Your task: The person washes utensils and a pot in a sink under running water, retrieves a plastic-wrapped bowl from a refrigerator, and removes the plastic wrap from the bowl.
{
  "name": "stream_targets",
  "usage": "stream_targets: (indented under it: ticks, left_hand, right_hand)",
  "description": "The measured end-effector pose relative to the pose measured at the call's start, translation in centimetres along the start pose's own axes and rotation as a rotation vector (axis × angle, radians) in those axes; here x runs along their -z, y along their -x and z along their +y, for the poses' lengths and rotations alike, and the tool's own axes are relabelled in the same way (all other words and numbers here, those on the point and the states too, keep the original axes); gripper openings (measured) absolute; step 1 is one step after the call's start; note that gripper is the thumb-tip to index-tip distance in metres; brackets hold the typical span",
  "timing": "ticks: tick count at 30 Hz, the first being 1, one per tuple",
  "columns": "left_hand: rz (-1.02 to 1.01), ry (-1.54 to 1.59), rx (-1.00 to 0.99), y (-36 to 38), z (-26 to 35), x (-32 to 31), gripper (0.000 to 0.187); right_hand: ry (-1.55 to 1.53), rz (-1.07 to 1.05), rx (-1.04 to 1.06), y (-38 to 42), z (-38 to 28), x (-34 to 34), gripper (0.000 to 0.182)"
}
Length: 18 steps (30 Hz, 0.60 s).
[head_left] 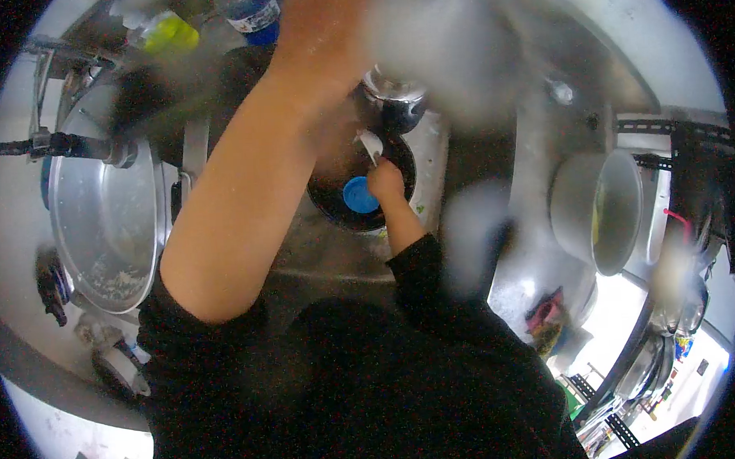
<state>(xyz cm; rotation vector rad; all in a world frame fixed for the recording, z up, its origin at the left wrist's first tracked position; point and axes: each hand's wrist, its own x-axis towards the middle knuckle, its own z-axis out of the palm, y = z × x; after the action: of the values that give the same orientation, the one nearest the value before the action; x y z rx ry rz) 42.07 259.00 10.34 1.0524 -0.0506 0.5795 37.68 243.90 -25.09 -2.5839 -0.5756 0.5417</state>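
Observation:
My right hand (386, 182) is closed around the thin handle of a utensil with a pale, spoon-like end (370, 141). It is over a dark round basin (401, 207) that sits in a metal sink (303, 250). Beside the fingers, inside the basin, is a round blue cup or lid (359, 196). My left hand (326, 22) reaches up to the top edge of the view; its fingers are cut off or lost in a blur. A shiny metal pot (394, 87) stands just past the basin.
A large metal bowl (109, 232) stands at the left under a dark tap (73, 146). On the right counter are a deep pot (580, 208) and some coloured cloths (548, 316). Bottles, one blue-labelled (256, 21), stand at the back. Lens smears hide parts of the view.

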Motion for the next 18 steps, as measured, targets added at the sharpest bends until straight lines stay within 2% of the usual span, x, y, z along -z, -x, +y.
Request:
stream_targets:
  ticks: [5,7,10,12,14,16,18]
  left_hand:
    - [-0.068,-0.024,-0.045,0.2,-0.1,0.0,0.038]
    - [-0.092,0.006,-0.043,0.3,0.1,0.0,0.036]
    - [-0.059,-0.041,0.010,0.4,0.3,0.2,0.034]
    - [0.012,-0.128,0.035,0.2,0.4,-0.2,0.032]
    - [-0.007,-0.139,-0.015,-0.2,-0.6,0.8,0.030]
    - [-0.032,-0.105,-0.059,-0.2,-1.0,0.9,0.028]
    - [-0.022,-0.058,-0.037,0.3,-0.6,0.0,0.026]
  right_hand:
    - [0.141,-0.283,-0.103,-1.6,0.8,-2.8,0.033]
    - [0.158,-0.362,-0.156,-1.1,-0.3,-1.7,0.032]
    - [0.107,-0.392,0.039,1.1,-1.9,1.2,0.029]
    - [-0.022,-0.703,-0.119,2.5,-3.5,4.0,0.028]
    - [-0.059,-0.775,-0.102,3.7,-3.7,3.6,0.028]
    - [-0.003,-0.599,0.097,4.3,-3.9,-0.7,0.027]
    - [0.056,-0.595,-0.049,3.1,-2.0,-7.2,0.026]
